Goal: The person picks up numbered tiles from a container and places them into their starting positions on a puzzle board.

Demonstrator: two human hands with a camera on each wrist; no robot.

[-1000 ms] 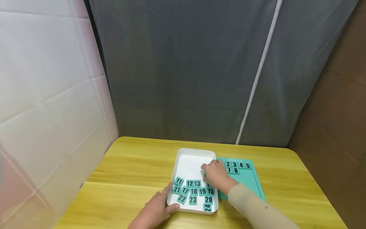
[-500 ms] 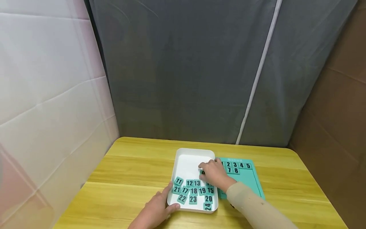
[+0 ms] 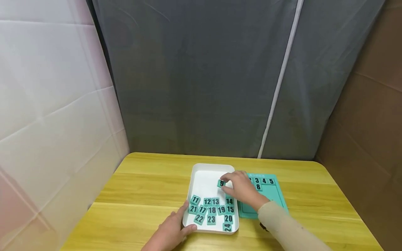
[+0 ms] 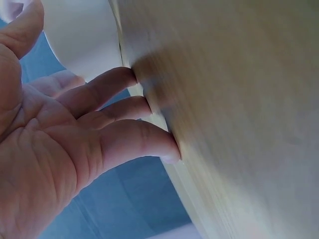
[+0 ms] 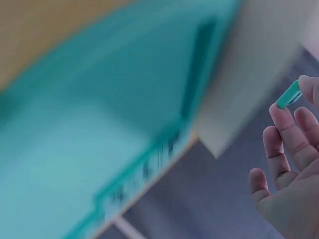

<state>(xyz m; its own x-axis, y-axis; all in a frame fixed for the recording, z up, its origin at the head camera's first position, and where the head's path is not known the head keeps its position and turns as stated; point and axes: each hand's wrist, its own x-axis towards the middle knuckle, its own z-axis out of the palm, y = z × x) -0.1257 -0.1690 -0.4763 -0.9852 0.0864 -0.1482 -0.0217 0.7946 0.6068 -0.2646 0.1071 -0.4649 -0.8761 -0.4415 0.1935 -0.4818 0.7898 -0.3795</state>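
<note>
My right hand (image 3: 244, 191) pinches a teal number tile marked 9 (image 3: 221, 183) between thumb and index fingertip, over the right side of a white tray (image 3: 205, 176). The right wrist view shows that tile (image 5: 289, 94) edge-on, with the other fingers loosely spread. Across the tray's near left corner lies my left hand (image 3: 171, 226), thumb at the front wall and index finger along the left wall. Its other fingertips touch the table in the left wrist view. Several number tiles, such as 18 (image 3: 211, 210), lie face up in the tray's near half.
Against the tray's right side lies a teal board (image 3: 272, 198) with tiles including 3, 4, 5 and 8 in its far rows; my right hand and forearm hide part of it. Both sit on a yellow wood table (image 3: 132, 188). A grey curtain (image 3: 194, 87) hangs behind.
The right hand has drawn back slightly right with the 9 tile, which was mostly hidden under its fingers and now shows. Tile 14 is uncovered. The left hand stays at the tray corner.
</note>
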